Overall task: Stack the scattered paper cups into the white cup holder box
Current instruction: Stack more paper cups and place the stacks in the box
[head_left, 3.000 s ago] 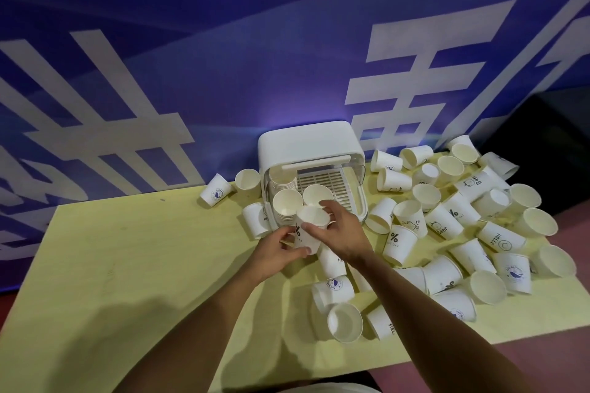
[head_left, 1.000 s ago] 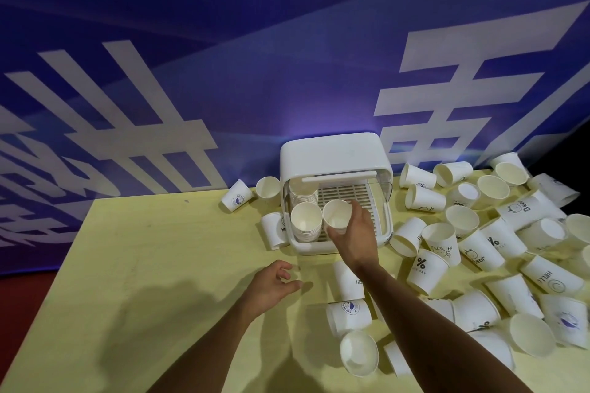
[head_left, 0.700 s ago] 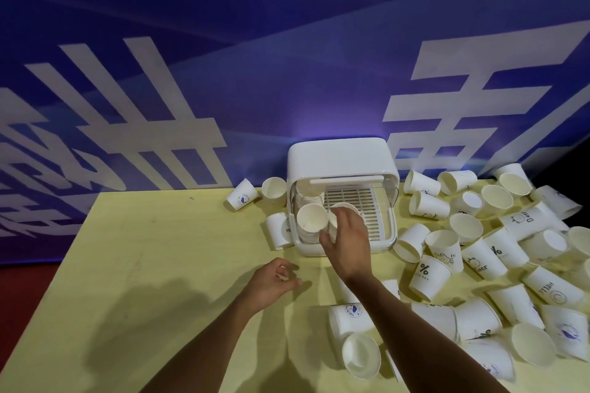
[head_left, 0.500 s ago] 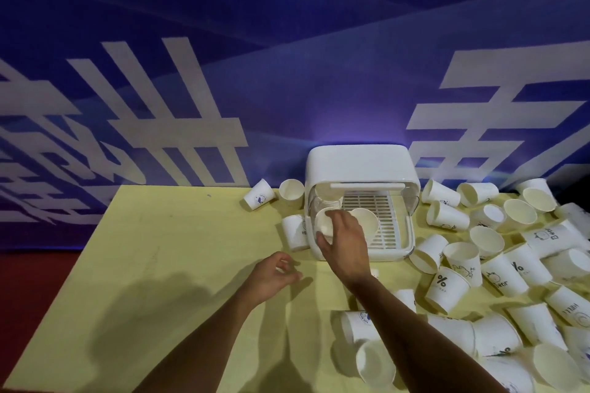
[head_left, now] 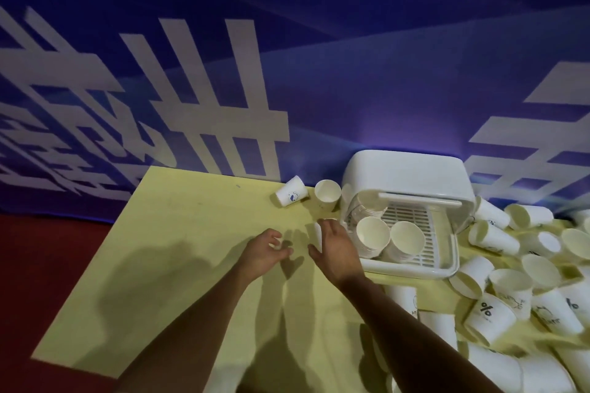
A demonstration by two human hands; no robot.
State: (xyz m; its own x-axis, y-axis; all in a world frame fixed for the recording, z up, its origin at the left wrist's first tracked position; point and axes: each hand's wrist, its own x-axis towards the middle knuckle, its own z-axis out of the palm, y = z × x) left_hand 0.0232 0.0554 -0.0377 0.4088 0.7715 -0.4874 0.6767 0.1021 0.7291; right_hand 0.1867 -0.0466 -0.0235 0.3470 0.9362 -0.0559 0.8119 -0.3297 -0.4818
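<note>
While slack and empty, left grip (head_left: 265, 254) and right grip (head_left: 338, 252) beside rounded white box (head_left: 405, 175).

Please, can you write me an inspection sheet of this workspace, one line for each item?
Surface: yellow table.
Job's things: white cup holder box, open at the front, stacked paper cups inside.
Clutter: loose cups heaped right of the box; two lying cups left of it.
Hands: left hand loosely curled, empty; right hand open, reaching a single cup beside the box.
Cables: nothing seen.
Surroundings: blue banner behind; red floor at left.
</note>
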